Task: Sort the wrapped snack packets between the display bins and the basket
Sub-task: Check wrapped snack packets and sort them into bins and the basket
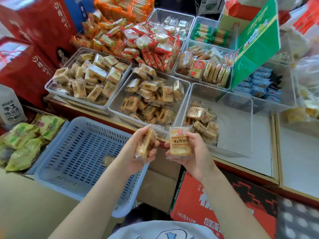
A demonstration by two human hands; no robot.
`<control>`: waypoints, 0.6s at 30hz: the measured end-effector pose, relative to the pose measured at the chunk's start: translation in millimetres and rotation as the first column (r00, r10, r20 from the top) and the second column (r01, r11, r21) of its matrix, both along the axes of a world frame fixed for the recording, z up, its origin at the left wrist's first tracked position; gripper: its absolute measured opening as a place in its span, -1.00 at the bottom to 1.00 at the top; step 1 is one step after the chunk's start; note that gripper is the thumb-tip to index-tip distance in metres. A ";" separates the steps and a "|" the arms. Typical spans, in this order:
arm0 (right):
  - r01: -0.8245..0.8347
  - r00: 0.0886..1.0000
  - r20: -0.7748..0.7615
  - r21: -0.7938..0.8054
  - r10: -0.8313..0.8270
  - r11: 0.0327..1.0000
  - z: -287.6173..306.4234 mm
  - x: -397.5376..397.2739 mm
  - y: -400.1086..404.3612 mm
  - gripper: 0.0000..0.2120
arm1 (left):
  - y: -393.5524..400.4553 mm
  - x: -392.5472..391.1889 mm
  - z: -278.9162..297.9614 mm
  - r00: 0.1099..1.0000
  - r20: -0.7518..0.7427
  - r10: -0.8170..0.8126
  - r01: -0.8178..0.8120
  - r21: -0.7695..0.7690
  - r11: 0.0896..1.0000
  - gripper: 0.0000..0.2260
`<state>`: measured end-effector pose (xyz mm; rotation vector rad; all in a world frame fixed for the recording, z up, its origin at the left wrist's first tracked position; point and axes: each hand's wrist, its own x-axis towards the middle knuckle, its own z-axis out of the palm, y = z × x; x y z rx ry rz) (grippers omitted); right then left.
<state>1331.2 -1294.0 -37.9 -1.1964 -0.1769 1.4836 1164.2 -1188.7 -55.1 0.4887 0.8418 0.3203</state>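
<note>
- The left hand (138, 149) gripped one wrapped bread packet (144, 144) by its edges.
- The right hand (191, 152) held another packet (180, 144) flat, mid-frame.
- They looked light, crinkly, slippery and easily crushed.

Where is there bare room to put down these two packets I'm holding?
The blue basket floor is nearly bare, one packet near its right side. The nearest clear bin is bare right of its packet pile. The two bins left of it are crowded.
</note>
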 end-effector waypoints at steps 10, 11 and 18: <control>0.198 0.980 0.028 0.008 -0.198 0.980 -6.8 52.3 -9.0 -0.56 | -3.9 71.9 4.8 0.952 -0.305 0.008 0.012 0.063 0.998 -0.44; 0.215 0.976 0.033 0.005 -0.215 0.977 -9.3 56.4 -7.7 -0.57 | -4.0 79.8 4.3 0.939 -0.345 0.012 0.022 0.094 0.995 -0.47; 0.252 0.961 0.137 -0.087 -0.239 0.964 -31.2 75.6 14.6 -0.58 | -4.5 165.0 -3.0 0.839 -0.542 0.048 0.157 0.326 0.932 -0.67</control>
